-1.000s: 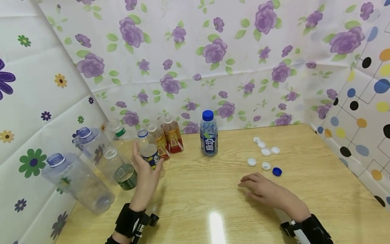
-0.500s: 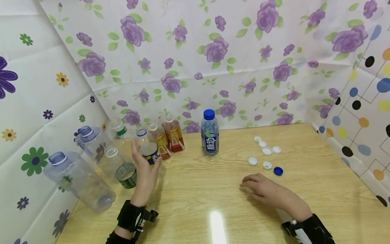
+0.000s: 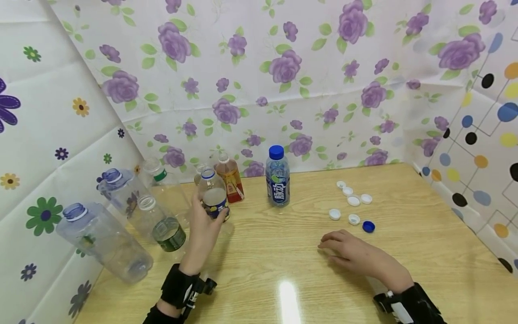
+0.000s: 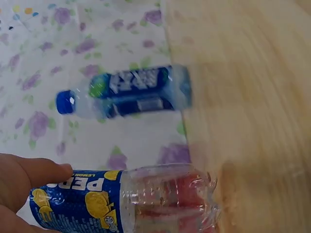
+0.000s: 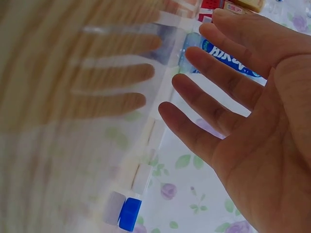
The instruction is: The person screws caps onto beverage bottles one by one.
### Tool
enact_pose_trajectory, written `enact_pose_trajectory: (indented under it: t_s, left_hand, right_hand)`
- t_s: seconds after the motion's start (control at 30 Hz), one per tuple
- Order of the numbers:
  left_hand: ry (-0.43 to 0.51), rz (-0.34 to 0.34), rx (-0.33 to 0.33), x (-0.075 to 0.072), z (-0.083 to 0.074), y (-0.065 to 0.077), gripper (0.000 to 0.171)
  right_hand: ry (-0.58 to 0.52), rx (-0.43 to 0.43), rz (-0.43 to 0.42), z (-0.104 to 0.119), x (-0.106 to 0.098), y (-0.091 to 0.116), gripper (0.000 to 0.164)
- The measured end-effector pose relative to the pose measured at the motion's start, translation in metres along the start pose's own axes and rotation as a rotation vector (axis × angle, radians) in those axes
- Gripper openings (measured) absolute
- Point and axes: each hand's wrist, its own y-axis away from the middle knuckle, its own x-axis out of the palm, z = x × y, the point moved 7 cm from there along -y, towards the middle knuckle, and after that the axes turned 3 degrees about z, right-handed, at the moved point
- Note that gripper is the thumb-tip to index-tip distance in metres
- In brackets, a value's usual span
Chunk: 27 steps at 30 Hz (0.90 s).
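My left hand [image 3: 204, 231] grips a clear Pepsi bottle [image 3: 214, 200] by its blue lemon-patterned label, thumb on the near side. The bottle has no cap and a blue ring round its neck. In the left wrist view the Pepsi bottle [image 4: 165, 194] shows its bare clear base, close to the table. It partly hides one of two amber-red drink bottles [image 3: 230, 177] behind it. My right hand [image 3: 352, 254] hovers low over the table, palm down, fingers relaxed and holding nothing. Beyond it lie several white caps [image 3: 353, 200] and a blue cap [image 3: 368, 226].
A capped blue-labelled drink bottle [image 3: 277, 177] stands upright near the back edge. To the left are two large bluish clear jugs [image 3: 105, 243], a clear bottle with a green label [image 3: 169, 234] and another clear bottle with a green ring [image 3: 159, 174]. Flowered cloth [image 3: 259, 90] hangs behind.
My left hand has carried the Pepsi bottle to the right, in front of the amber-red bottles. My right hand stays where it was.
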Motion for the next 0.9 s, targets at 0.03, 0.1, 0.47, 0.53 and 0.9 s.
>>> enact_pose_trajectory:
  t_s: [0.03,0.1,0.47,0.53,0.9]
  left_hand:
    - [0.004,0.016,0.004,0.004,-0.005,0.000,0.092]
    - [0.026,0.067,0.010,0.013,-0.016,0.002,0.086]
    - [0.293,0.407,0.120,0.081,-0.070,0.033,0.079]
    - [0.343,0.481,0.114,0.093,-0.076,0.041,0.080]
    - [0.314,0.624,0.080,0.133,-0.063,0.064,0.075]
  right_hand:
    - [0.002,-0.004,-0.003,0.000,-0.001,0.000,0.033]
    - [0.009,-0.011,-0.012,0.001,-0.002,0.000,0.033]
    - [0.024,-0.025,-0.022,-0.001,-0.004,0.001,0.032]
    - [0.031,-0.022,-0.024,-0.001,-0.003,0.000,0.032]
    - [0.027,-0.007,-0.028,0.000,0.000,0.000,0.031]
